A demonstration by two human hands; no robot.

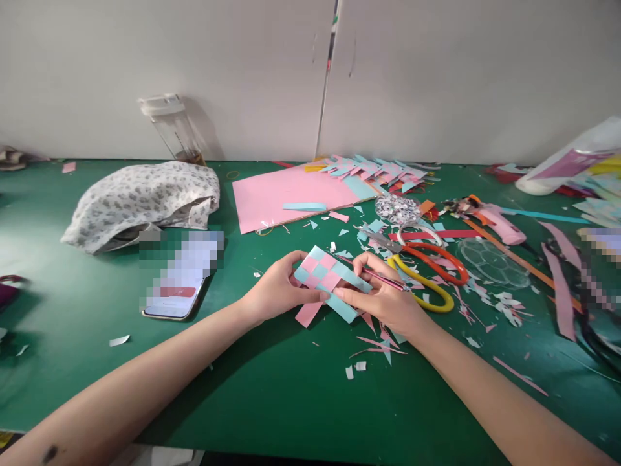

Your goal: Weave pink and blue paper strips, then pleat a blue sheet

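Observation:
A small checkered weave of pink and light blue paper strips (319,270) is held up between my two hands, just above the table. My left hand (276,288) pinches its left side, thumb in front and fingers behind. On the right, my right hand (383,294) grips the loose strip ends with thumb and fingers. A slim dark pink pen-like tool (385,279) also rests in my right hand, pointing right. Pink and blue strip ends stick out below and to the right of the weave. Scissors with orange and yellow handles (431,259) lie right behind my right hand.
Paper scraps (383,346) litter the green table (291,401). Pink sheets (286,188) lie behind, beside a bag of small round pieces (398,208). A glue gun (495,217) and clear round case (493,262) are right; a phone (184,278), patterned cloth (145,200) and bottle (172,126) are left.

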